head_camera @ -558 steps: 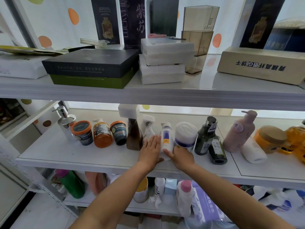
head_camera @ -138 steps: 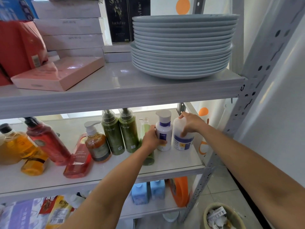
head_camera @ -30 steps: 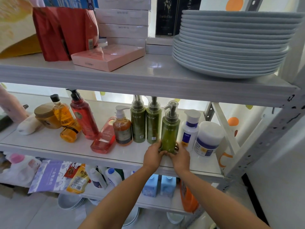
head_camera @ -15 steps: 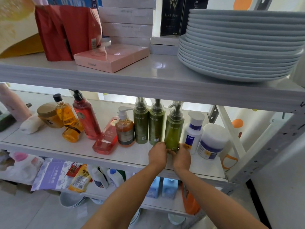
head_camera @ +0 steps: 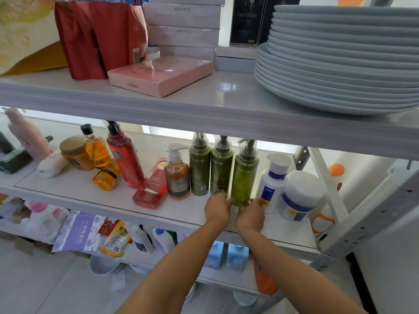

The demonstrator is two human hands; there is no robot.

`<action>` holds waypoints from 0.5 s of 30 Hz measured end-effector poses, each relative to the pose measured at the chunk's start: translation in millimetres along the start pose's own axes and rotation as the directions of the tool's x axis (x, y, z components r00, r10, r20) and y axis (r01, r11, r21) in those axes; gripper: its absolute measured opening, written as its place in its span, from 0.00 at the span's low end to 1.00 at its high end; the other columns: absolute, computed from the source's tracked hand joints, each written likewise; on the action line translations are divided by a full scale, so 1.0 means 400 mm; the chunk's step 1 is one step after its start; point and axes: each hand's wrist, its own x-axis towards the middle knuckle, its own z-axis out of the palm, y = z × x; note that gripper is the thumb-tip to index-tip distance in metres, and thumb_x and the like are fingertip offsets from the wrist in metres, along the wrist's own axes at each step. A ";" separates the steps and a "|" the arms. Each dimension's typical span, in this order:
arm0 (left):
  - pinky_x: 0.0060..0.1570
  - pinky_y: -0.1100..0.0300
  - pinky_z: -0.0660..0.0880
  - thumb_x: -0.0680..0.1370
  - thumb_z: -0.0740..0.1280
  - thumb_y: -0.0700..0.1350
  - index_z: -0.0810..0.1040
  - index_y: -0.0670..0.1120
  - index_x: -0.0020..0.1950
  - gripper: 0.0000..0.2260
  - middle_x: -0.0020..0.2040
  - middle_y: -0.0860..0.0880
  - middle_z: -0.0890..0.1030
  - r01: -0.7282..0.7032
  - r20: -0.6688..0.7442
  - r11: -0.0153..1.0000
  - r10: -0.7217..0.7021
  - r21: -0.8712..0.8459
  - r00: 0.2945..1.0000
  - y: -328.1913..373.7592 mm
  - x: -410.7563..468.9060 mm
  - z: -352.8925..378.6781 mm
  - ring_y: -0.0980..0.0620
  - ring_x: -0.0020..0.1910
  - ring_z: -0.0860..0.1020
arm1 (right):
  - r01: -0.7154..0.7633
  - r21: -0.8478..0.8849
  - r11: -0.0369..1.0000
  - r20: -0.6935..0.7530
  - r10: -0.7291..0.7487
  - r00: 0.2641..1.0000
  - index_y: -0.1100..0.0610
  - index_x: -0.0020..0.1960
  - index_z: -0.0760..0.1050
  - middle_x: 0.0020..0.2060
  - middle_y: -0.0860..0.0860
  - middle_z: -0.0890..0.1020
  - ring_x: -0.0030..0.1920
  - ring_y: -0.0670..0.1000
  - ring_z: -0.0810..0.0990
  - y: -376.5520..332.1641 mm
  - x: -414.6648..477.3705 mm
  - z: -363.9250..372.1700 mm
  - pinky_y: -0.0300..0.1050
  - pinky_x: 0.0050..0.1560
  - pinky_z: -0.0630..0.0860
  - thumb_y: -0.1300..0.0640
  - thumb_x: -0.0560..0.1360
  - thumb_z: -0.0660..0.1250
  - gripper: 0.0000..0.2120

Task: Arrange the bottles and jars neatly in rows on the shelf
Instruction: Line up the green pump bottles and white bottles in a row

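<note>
On the middle shelf (head_camera: 186, 211) a light green pump bottle (head_camera: 244, 175) stands upright. My left hand (head_camera: 216, 209) and my right hand (head_camera: 250, 215) grip its base from either side. Two darker green pump bottles (head_camera: 210, 171) stand in line to its left, then an amber pump bottle (head_camera: 176, 176). A white bottle with a blue band (head_camera: 272, 182) and a white jar (head_camera: 299, 196) stand to its right. A flat red bottle (head_camera: 150, 189) leans beside the amber one. Further left are a tall red bottle (head_camera: 124, 155), orange bottles (head_camera: 99, 159) and a brown-lidded jar (head_camera: 73, 152).
The upper shelf carries a stack of grey plates (head_camera: 340, 57), a pink box (head_camera: 161, 74), red bags (head_camera: 99, 35) and white boxes (head_camera: 183, 26). A metal upright (head_camera: 371, 214) bounds the shelf on the right. Packets and bottles fill the lower shelf (head_camera: 113, 236).
Both hands have kept hold of the light green bottle's base and pushed it back, closer into line with the two darker green bottles. The view has drifted slightly.
</note>
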 end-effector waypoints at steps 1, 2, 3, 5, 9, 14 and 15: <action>0.43 0.57 0.72 0.78 0.64 0.47 0.79 0.42 0.50 0.09 0.49 0.43 0.82 0.038 -0.035 0.999 -0.039 -0.035 0.999 -0.010 -0.002 -0.007 0.44 0.49 0.80 | -0.031 0.029 0.999 0.003 0.031 1.000 0.61 0.55 0.72 0.52 0.58 0.79 0.52 0.59 0.79 0.006 -0.007 -0.002 0.48 0.47 0.74 0.60 0.77 0.63 0.08; 0.44 0.56 0.72 0.78 0.65 0.47 0.78 0.42 0.52 0.09 0.50 0.43 0.82 0.078 -0.073 0.995 -0.082 -0.065 0.994 -0.021 -0.004 -0.014 0.43 0.50 0.79 | -0.038 0.058 0.998 0.008 0.038 0.999 0.61 0.54 0.73 0.51 0.58 0.80 0.52 0.58 0.79 0.011 -0.016 -0.001 0.47 0.48 0.73 0.60 0.77 0.62 0.07; 0.46 0.55 0.73 0.77 0.66 0.46 0.76 0.42 0.55 0.10 0.52 0.42 0.81 0.117 -0.104 0.988 -0.127 -0.101 0.986 -0.033 -0.005 -0.021 0.43 0.51 0.79 | -0.018 0.087 0.996 0.025 0.016 1.000 0.61 0.54 0.74 0.51 0.58 0.81 0.52 0.58 0.79 0.017 -0.026 0.005 0.46 0.48 0.72 0.61 0.77 0.62 0.07; 0.51 0.53 0.74 0.76 0.68 0.45 0.73 0.42 0.60 0.15 0.55 0.41 0.79 0.158 -0.133 0.966 -0.187 -0.203 0.973 -0.049 -0.005 -0.034 0.42 0.54 0.78 | 0.052 0.167 0.985 0.101 -0.070 0.992 0.61 0.58 0.76 0.53 0.58 0.82 0.53 0.56 0.79 0.016 -0.047 0.021 0.43 0.53 0.72 0.63 0.77 0.62 0.11; 0.58 0.53 0.74 0.75 0.68 0.41 0.72 0.45 0.67 0.20 0.60 0.44 0.79 0.117 -0.103 0.934 -0.160 -0.337 0.982 -0.053 -0.013 -0.051 0.46 0.58 0.78 | 0.075 0.328 0.942 0.243 -0.160 0.957 0.58 0.70 0.68 0.60 0.58 0.78 0.59 0.54 0.76 -0.027 -0.078 0.038 0.43 0.61 0.71 0.64 0.78 0.60 0.20; 0.63 0.53 0.73 0.74 0.64 0.32 0.72 0.45 0.69 0.23 0.61 0.43 0.79 0.068 -0.054 0.871 -0.107 -0.487 0.993 -0.049 -0.020 -0.070 0.47 0.61 0.77 | 0.143 0.303 0.942 0.232 -0.218 0.948 0.53 0.72 0.62 0.60 0.52 0.77 0.52 0.47 0.75 -0.067 -0.072 0.071 0.38 0.59 0.70 0.62 0.80 0.55 0.21; 0.62 0.55 0.73 0.74 0.63 0.31 0.72 0.44 0.68 0.23 0.61 0.43 0.79 0.067 -0.057 0.865 -0.110 -0.498 0.992 -0.049 -0.016 -0.074 0.47 0.61 0.77 | 0.170 0.276 0.946 0.218 -0.234 0.948 0.53 0.67 0.65 0.55 0.49 0.77 0.48 0.43 0.75 -0.069 -0.071 0.073 0.34 0.55 0.70 0.60 0.81 0.54 0.15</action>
